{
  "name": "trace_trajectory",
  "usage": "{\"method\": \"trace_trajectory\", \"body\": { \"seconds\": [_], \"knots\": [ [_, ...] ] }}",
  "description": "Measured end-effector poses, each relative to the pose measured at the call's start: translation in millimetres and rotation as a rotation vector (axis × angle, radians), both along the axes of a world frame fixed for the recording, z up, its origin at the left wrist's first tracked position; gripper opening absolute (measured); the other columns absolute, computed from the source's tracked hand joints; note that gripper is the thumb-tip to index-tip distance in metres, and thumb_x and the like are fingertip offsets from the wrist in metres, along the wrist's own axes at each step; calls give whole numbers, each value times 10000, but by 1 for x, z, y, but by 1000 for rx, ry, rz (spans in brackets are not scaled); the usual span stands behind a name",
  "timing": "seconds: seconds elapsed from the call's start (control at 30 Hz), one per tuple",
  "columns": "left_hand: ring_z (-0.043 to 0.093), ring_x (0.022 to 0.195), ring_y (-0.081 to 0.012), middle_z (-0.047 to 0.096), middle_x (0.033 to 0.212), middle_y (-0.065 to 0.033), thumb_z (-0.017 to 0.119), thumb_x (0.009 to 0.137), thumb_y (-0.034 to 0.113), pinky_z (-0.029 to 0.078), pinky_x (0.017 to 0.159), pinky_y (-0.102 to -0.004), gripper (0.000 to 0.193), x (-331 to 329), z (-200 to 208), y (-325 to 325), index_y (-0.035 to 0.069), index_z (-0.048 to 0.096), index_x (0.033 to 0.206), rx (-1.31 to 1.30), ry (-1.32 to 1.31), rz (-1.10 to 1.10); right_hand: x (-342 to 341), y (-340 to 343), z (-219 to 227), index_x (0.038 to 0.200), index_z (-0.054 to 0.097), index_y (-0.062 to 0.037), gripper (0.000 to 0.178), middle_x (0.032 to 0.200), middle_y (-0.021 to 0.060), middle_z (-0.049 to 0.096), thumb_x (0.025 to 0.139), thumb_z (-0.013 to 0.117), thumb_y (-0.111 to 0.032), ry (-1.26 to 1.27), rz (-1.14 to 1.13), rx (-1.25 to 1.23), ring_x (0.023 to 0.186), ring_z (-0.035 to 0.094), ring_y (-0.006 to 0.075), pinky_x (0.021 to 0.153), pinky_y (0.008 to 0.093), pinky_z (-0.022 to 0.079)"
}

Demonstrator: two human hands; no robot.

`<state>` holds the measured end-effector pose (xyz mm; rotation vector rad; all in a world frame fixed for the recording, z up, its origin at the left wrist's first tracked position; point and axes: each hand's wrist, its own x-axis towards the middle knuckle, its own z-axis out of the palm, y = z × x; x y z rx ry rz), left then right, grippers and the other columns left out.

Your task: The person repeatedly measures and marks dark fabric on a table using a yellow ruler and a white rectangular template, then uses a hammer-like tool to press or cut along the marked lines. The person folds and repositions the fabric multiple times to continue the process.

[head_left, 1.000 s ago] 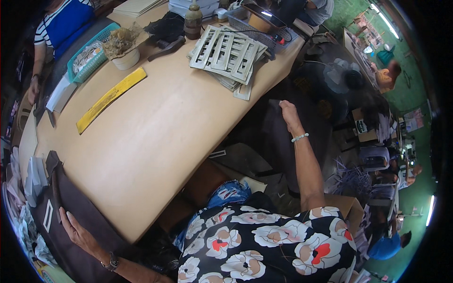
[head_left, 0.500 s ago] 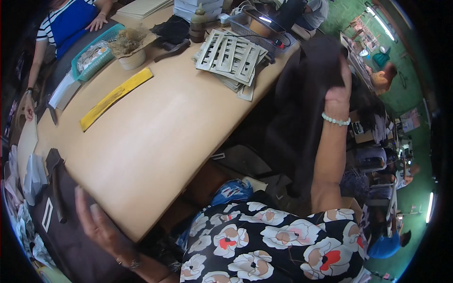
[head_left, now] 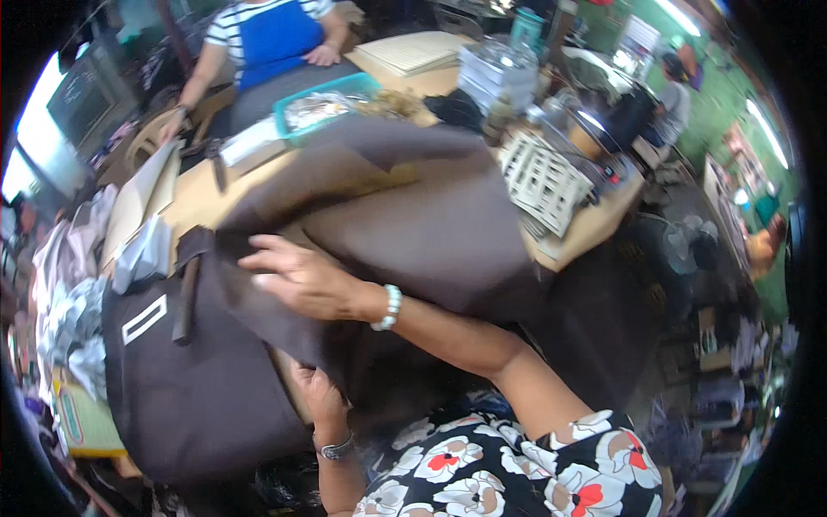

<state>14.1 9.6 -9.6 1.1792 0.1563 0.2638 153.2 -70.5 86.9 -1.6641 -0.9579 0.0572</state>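
A large dark brown sheet (head_left: 431, 233), of cloth or leather, arches over the middle of the table, its far part smeared by motion. Above its left part is my right hand (head_left: 306, 276), fingers stretched out and a beaded bracelet on the wrist. My left hand (head_left: 320, 398), lower down, pinches the near edge of the sheet; the fingertips are partly hidden. To the left lies another dark brown piece (head_left: 207, 388). On it rest a white rectangular frame (head_left: 145, 320) and a dark strip-like tool (head_left: 186, 297).
Stacked cut-out templates (head_left: 547, 185) lie at the table's right, near a wire basket. A teal basket (head_left: 323, 108) and white boxes (head_left: 500, 77) stand at the back. Crumpled grey cloth (head_left: 82, 293) fills the left side. Across the table stands a person in a blue apron (head_left: 276, 43).
My right hand has swung from the far right to the left, bringing the brown sheet over the table and the yellow strip. My left hand has moved right to the sheet's edge. The view has turned.
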Motion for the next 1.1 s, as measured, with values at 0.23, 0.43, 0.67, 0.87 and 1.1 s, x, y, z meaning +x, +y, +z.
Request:
{"method": "trace_trajectory", "body": {
  "seconds": [0.23,0.43,0.67,0.87,1.1],
  "knots": [
    [220,1407,-317,256,1507,-210,543,910,273,150,1159,-372,716,6,15,-8,-76,226,1450,275,-87,351,20,-42,-74,1400,404,-57,540,1491,206,308,974,424,-388,-66,-128,-385,1371,298,383,1098,551,241],
    [305,1368,-359,323,1449,-287,553,866,12,195,1134,-386,726,-2,36,-1,-27,165,1478,831,167,366,-32,-69,-68,1409,386,-87,547,1450,208,352,952,467,-376,-506,-97,-649,1349,313,401,1069,618,238],
    [646,953,-341,616,1107,-284,538,845,-53,461,910,-366,784,-20,54,43,65,130,1504,1016,109,224,9,-166,-70,1373,390,-14,661,1468,228,302,943,416,-515,-70,-639,-1043,1362,256,445,1038,680,204],
    [568,1072,-394,532,1235,-272,662,775,-2,458,903,-404,852,-22,76,33,57,198,1486,1323,498,183,15,-193,-88,1439,317,-35,755,1513,218,242,916,430,-567,-166,-753,-1024,1398,198,426,1075,658,149],
    [361,1309,-419,351,1441,-247,733,780,312,323,1066,-470,791,-3,79,-19,26,368,1421,1585,29,121,-44,-211,-89,1430,372,-71,740,1511,221,249,887,487,-560,-169,-713,-907,1398,190,427,1091,645,120]
  ]
}}
